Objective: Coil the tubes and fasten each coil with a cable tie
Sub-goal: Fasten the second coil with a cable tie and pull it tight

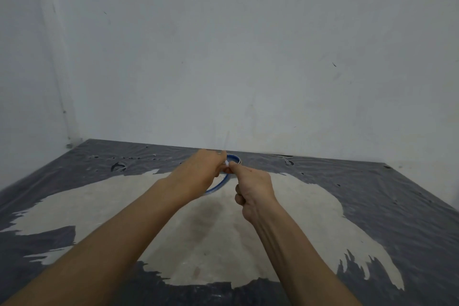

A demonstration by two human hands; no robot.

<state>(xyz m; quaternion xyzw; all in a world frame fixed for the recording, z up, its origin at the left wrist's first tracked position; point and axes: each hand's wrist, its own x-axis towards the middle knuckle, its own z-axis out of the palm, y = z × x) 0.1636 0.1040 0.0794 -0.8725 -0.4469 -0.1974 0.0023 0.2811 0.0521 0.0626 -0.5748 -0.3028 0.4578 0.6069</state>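
The blue tube coil (218,187) is mostly hidden behind left hand (202,172) and right hand (250,186). The white cable tie (226,162) between them is too small to resolve, possibly blurred. 2 forearms (99,251) cropped below.

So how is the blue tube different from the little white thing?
The blue tube is a big curved coil; the white cable tie is a small thin strip. The left hand grips the tube; the right hand pinches the tie. Both are being held.

Blue tube coil (218,185) held upright above table; white cable tie (226,162) at top.
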